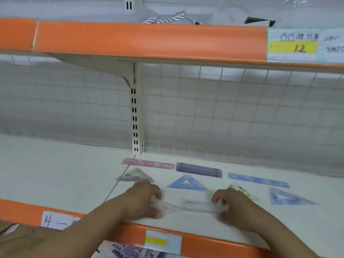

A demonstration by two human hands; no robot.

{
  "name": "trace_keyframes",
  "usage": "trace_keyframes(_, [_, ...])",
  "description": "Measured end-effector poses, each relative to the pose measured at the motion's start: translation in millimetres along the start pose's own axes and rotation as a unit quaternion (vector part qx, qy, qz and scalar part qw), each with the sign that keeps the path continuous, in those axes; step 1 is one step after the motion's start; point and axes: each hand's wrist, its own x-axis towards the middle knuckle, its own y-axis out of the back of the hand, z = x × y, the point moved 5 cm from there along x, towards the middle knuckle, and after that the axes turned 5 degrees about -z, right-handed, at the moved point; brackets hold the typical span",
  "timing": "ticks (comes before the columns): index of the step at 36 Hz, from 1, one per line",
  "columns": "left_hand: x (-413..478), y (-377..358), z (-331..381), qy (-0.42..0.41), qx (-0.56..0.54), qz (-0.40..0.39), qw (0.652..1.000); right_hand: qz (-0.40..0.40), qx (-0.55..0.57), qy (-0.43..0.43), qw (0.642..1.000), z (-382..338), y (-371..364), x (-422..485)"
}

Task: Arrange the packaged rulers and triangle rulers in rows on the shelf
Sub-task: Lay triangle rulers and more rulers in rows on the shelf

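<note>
Both hands are resting at the front of the white metal shelf (55, 175), just behind its orange front lip (214, 244). The left hand (143, 200) is curling its fingers over the blunt end of a clear plastic triangle ruler (169, 208), with the thumb pinching it from the near side. The right hand (232, 207) is gripping the far end of a pale lilac straight ruler (200, 206) in bent fingers. These two pieces are lying flat between the hands and meeting tip to end; blur is hiding whether they overlap.

Just beyond the left hand's knuckles a clear triangle ruler with a purple band (134, 175) is lying flat, and beyond that a pink packaged straight ruler (147, 163). Beyond the gap between the hands a blue triangle ruler (187, 183) is sitting, with a purple straight ruler (198, 172) behind it. Peeking out from behind the right hand is a green-and-yellow packaged piece (240, 190), its shape unclear. Out past the right hand a second blue triangle ruler (290, 198) is lying, with a long blue straight ruler (258, 180) behind it.

On the lip below the hands a white price label with a yellow strip (162, 242) is sticking.
</note>
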Motion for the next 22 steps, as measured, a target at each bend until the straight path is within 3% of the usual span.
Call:
trace_keyframes(9, [11,-3,-7,-0.065,0.020,-0.043,0.997,0.003,0.049,-0.101,0.994,3,-7,-12])
trace_keyframes(16, [0,13,-30,0.011,0.095,-0.121,0.988,-0.002,0.071,-0.115,0.991,11,-10,-13])
trace_keyframes(22, [-3,14,-36,0.047,0.149,-0.122,0.980,0.000,0.046,-0.087,0.995,11,-9,-8])
